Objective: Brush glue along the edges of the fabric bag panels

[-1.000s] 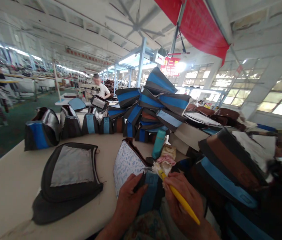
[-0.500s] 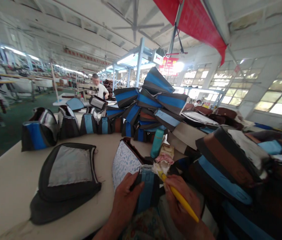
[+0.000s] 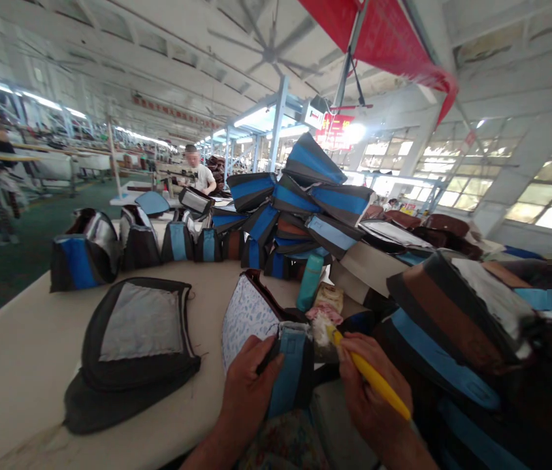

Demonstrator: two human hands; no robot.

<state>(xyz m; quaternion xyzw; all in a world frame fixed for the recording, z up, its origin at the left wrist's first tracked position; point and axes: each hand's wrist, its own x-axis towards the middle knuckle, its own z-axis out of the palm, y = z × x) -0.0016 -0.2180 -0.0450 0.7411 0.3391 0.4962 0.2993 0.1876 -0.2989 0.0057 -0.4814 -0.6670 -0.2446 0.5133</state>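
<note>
My left hand (image 3: pixel 251 385) grips the near edge of a dark bag piece (image 3: pixel 291 365) with a light blue stripe and a white-and-blue patterned lining (image 3: pixel 247 313). To its right, my right hand (image 3: pixel 376 385) holds a yellow-handled brush (image 3: pixel 378 378) slantwise. The brush's tip is at a whitish clump beside a pink and cream cloth or packet (image 3: pixel 327 303); where bristles end and clump begins is hard to tell. A teal bottle (image 3: pixel 309 282) stands just behind. Left of my left hand, a dark flat piece with a grey panel (image 3: pixel 143 323) lies on the table.
Along the back of the pale table (image 3: pixel 21 365) stand several striped bag pieces (image 3: pixel 178 241). A tall pile of blue-striped pieces (image 3: pixel 309 163) rises behind the bottle. More brown and blue pieces (image 3: pixel 447 307) crowd the right side. Another person (image 3: pixel 202 175) sits farther back.
My right hand and the brush have moved a little right, away from the held piece. My left hand keeps its hold. The whole view has shifted slightly.
</note>
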